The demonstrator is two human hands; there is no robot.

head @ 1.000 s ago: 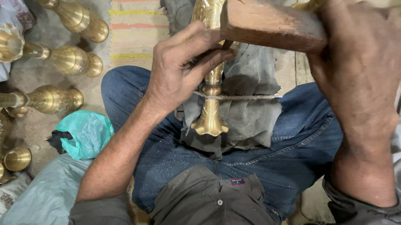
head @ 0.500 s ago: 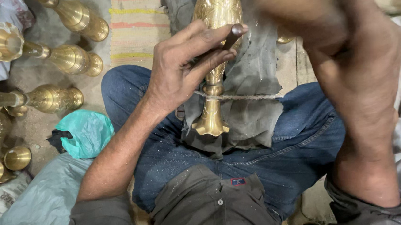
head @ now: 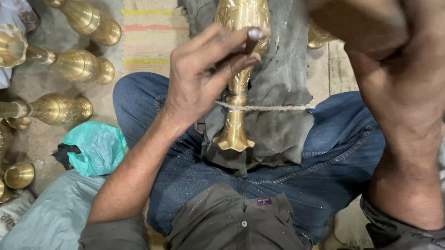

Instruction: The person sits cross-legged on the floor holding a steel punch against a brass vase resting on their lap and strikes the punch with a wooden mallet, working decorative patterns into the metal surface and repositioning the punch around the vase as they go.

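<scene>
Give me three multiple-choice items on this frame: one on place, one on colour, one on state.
1. Where does the brass vase lie?
A. on a grey cloth over the person's lap
B. on a shelf
C. in a bucket

2. What colour is the crumpled plastic bag on the floor?
A. red
B. teal green
C. black

3. What is the left hand doing?
A. resting flat on the floor
B. hanging free
C. pinching a small metal punch against the vase

Answers:
1 A, the vase rests on the cloth across blue jeans.
2 B, it shows teal green beside the left knee.
3 C, its fingers close round the punch at the vase.
</scene>
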